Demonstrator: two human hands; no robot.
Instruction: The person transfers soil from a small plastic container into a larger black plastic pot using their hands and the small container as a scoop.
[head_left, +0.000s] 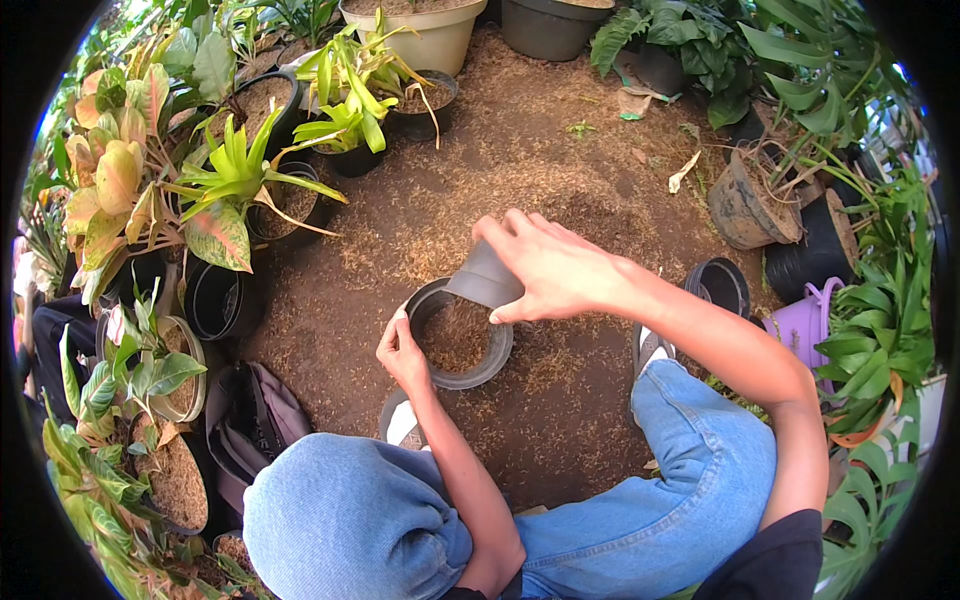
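Note:
A round black plastic plant pot (495, 365) stands on the ground between my feet, with brown soil mix (454, 341) inside. My left hand (405, 351) holds its left rim, thumb on top of the edge. Above the pot's upper right side, my right hand (551, 262) grips a smaller dark grey plastic pot (484, 276), tipped so that its mouth faces down into the larger one. Soil shows right below the tilted mouth. The inside of the small pot is hidden, as are the fingertips behind it.
Potted bromeliads (238, 169) and aglaonemas (112, 176) crowd the left, beside an empty black pot (215, 300) and a dark bag (259, 420). At right are nested black pots (718, 287), a purple pot (801, 326) and a tipped muddy pot (750, 202). Husks (450, 195) litter the ground.

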